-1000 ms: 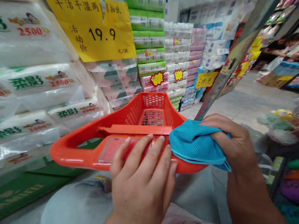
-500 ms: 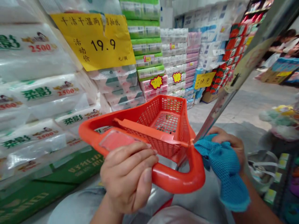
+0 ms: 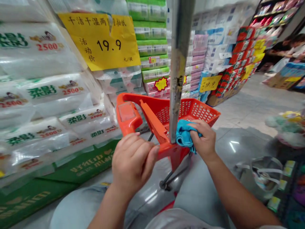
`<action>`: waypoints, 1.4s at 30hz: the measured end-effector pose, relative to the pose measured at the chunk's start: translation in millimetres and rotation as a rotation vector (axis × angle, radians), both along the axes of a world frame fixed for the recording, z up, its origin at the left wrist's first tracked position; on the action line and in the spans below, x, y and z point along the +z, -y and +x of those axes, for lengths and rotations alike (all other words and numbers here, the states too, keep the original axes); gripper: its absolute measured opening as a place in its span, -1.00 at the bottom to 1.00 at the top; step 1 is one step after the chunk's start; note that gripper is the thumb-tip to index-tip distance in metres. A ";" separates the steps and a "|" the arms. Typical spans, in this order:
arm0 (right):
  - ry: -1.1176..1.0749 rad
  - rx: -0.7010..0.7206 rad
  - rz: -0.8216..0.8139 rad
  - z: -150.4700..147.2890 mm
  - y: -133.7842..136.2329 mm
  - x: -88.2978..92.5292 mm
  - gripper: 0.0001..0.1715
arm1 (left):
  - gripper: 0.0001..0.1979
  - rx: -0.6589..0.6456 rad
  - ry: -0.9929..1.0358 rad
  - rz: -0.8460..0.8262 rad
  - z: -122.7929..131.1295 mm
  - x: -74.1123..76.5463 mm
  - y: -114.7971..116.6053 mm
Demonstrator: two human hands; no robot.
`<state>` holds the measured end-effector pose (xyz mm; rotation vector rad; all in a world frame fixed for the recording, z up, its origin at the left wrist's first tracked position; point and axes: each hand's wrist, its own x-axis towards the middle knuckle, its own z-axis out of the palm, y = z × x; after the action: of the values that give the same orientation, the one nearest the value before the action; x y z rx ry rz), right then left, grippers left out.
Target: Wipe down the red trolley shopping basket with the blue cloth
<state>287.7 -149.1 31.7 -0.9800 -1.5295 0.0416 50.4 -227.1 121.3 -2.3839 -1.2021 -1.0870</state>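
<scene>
A red plastic shopping cart [image 3: 159, 122] with a perforated basket stands turned in front of my knees. My left hand [image 3: 133, 160] is wrapped round the near part of its red handle [image 3: 128, 119]. In my right hand [image 3: 203, 138] a blue mesh cloth [image 3: 185, 135] is bunched up, fingers closed on it. The cloth presses at the foot of an upright metal pole [image 3: 177, 76], right where the pole meets the cart's handle corner. Scuffs and old label remains mark the pole. My left fingers partly hide the handle.
Stacked tissue packs [image 3: 45, 92] rise close on the left, above a green carton [image 3: 78, 175]. A yellow price sign [image 3: 102, 41] hangs on them. A bag [image 3: 265, 176] sits at the right. Farther right, a person sits near a cardboard box [image 3: 281, 81].
The cart has swung round, its basket pointing more to the right. The pole went from slanting right to nearly upright at centre. My right hand moved left with the cloth, now bunched smaller.
</scene>
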 end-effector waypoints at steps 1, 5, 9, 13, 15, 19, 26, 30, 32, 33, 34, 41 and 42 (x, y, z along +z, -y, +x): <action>-0.003 -0.055 -0.003 -0.9 -5.9 -6.9 -0.72 | -0.74 0.034 0.000 -0.023 -2.4 -0.1 -2.8; 0.025 -0.110 -0.030 -21.0 -19.2 -20.5 -0.69 | -0.65 0.205 -0.125 -0.032 -6.1 4.4 -20.7; 0.205 -0.030 -0.011 -36.2 -27.1 -21.5 -0.67 | -0.53 0.429 -0.290 0.078 -12.9 6.6 -39.6; 0.264 -0.196 -0.086 -31.8 -42.8 -31.5 -0.66 | -0.51 0.515 -0.363 0.132 -35.4 3.1 -53.9; 0.231 -0.222 -0.125 -42.6 -44.3 -32.3 -0.65 | -0.50 0.560 -0.358 0.157 -45.6 -0.3 -59.3; 0.246 -0.029 -0.125 -85.8 -34.1 -18.1 -0.62 | -0.49 0.682 -0.330 0.221 -60.9 -8.4 -67.6; 0.272 -0.158 -0.206 -65.8 -42.5 -31.3 -0.65 | -0.53 0.671 -0.254 0.115 -89.2 -16.3 -77.9; 0.175 -0.166 -0.229 -91.1 -37.4 -26.0 -0.68 | -0.49 0.725 -0.257 0.144 -94.0 -20.5 -88.8; 0.223 -0.069 -0.225 -117.8 -33.0 -13.4 -0.70 | -0.49 0.730 -0.259 0.135 -95.8 -21.0 -93.2; 0.247 -0.027 -0.224 -127.2 -32.3 -8.1 -0.69 | -0.50 0.723 -0.251 0.120 -97.4 -20.5 -94.7; 0.271 0.009 -0.222 -131.5 -32.8 -5.0 -0.68 | -0.50 0.713 -0.237 0.100 -99.8 -19.6 -95.7; 0.255 -0.211 -0.251 -49.2 -51.9 -46.2 -0.71 | -0.59 0.720 -0.083 0.020 -118.7 -21.7 -105.2; 0.238 -0.260 -0.268 -42.1 -53.1 -49.7 -0.72 | -0.62 0.742 -0.033 0.034 -117.0 -26.2 -107.8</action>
<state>245.5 -96.0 -18.0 -1.4344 -1.6260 -0.0580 -66.6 -119.3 95.1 -1.6606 -1.8111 -0.7935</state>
